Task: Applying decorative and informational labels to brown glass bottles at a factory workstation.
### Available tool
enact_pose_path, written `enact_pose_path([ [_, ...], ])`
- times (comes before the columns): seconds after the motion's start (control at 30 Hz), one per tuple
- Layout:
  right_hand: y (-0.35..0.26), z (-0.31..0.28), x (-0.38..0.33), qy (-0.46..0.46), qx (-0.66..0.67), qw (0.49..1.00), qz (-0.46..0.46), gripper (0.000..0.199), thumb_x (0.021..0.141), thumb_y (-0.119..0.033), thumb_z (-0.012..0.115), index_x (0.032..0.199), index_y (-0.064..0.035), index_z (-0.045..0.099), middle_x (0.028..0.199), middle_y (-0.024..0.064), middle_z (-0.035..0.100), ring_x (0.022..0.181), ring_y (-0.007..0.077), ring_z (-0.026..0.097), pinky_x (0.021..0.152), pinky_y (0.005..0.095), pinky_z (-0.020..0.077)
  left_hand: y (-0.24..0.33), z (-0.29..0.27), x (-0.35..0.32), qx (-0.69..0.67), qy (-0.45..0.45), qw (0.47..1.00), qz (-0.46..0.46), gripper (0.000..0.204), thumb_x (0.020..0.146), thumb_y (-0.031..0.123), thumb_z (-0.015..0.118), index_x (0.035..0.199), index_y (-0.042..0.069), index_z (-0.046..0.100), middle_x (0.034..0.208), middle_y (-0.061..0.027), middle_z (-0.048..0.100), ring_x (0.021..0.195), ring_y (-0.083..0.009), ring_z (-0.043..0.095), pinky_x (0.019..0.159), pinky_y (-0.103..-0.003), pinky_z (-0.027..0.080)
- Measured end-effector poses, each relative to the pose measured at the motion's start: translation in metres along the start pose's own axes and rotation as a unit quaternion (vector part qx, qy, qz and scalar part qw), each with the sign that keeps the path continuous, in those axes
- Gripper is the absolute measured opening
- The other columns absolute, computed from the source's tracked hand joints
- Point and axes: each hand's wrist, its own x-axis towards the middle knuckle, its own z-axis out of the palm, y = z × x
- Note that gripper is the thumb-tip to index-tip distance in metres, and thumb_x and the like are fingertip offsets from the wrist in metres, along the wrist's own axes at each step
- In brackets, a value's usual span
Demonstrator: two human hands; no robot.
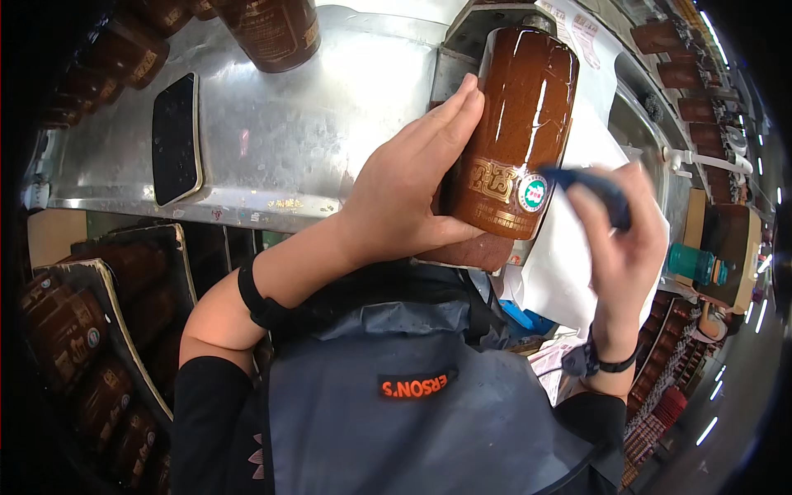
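Observation:
A glossy brown bottle (528, 99) lies tilted in front of me, its neck pointing away and its base toward me. Gold lettering and a round green-and-white sticker (533, 191) show near its base. My left hand (400, 181) holds the bottle from the left, fingers stretched along its side and thumb at its base. Beside the sticker, my right hand (623, 239) is blurred by motion. Its fingers close round a small dark blue object (601, 191), whose kind is too smeared to tell. A reddish-brown block (470, 252) shows under the bottle's base.
A phone (177, 140) lies on the metal worktop (280, 148) to the left. Another brown bottle (268, 29) stands at the back, with several more at far left. Racks of brown bottles (78, 338) stand lower left. White paper (569, 272) lies at right.

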Motion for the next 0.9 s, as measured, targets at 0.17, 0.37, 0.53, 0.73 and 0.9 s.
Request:
enact_pose_path([
  [0.17, -0.013, -0.002, 0.003, -0.094, 0.065, 0.985, -0.127, 0.021, 0.077, -0.001, 0.076, 0.098, -0.0022, 0.072, 0.078, 0.0051, 0.058, 0.07, 0.0156, 0.052, 0.062, 0.0266, 0.0402, -0.001, -0.003, -0.004, -0.004, -0.01, 1.0, -0.012, 0.11, 0.06, 0.026, 0.088, 0.149, -0.003, 0.03, 0.152, -0.0271, 0.034, 0.128, -0.041, 0.05, 0.103, -0.041, 0.045],
  [0.37, 0.012, -0.006, 0.008, -0.021, 0.025, 0.998, -0.05, 0.032, 0.072, -0.002, 0.076, 0.103, -0.0094, 0.075, 0.076, 0.0024, 0.057, 0.072, 0.0158, 0.053, 0.063, 0.0278, 0.0409, 0.002, -0.005, -0.001, -0.004, -0.025, 1.0, -0.017, 0.11, 0.061, 0.024, 0.087, 0.15, -0.003, 0.027, 0.153, -0.0277, 0.032, 0.133, -0.041, 0.045, 0.108, -0.042, 0.042],
  [0.53, 0.031, -0.002, 0.017, 0.006, 0.085, 0.996, 0.003, 0.025, 0.074, -0.004, 0.077, 0.099, -0.005, 0.073, 0.077, 0.0032, 0.059, 0.069, 0.0141, 0.054, 0.062, 0.026, 0.0418, 0.001, -0.003, -0.001, -0.026, -0.059, 0.998, -0.025, 0.11, 0.065, 0.022, 0.086, 0.152, -0.003, 0.022, 0.154, -0.0288, 0.029, 0.136, -0.0415, 0.042, 0.109, -0.042, 0.04],
  [0.73, 0.009, -0.003, 0.003, -0.07, 0.129, 0.989, -0.032, 0.025, 0.075, -0.003, 0.079, 0.099, -0.0023, 0.072, 0.077, 0.0026, 0.058, 0.069, 0.0114, 0.053, 0.063, 0.0243, 0.0423, 0.004, -0.007, 0.0, -0.048, -0.095, 0.993, -0.048, 0.104, 0.076, 0.016, 0.08, 0.154, -0.005, 0.014, 0.151, -0.0241, 0.036, 0.139, -0.0357, 0.04, 0.113, -0.042, 0.034],
  [0.9, 0.024, 0.002, -0.008, 0.04, 0.191, 0.977, 0.086, 0.022, 0.077, -0.004, 0.078, 0.098, -0.0005, 0.07, 0.076, 0.0041, 0.057, 0.069, 0.0127, 0.053, 0.063, 0.0239, 0.0416, 0.001, -0.005, -0.001, -0.039, -0.11, 0.992, -0.052, 0.109, 0.074, 0.024, 0.081, 0.153, -0.006, 0.012, 0.152, -0.0281, 0.031, 0.139, -0.0432, 0.035, 0.114, -0.046, 0.031],
])
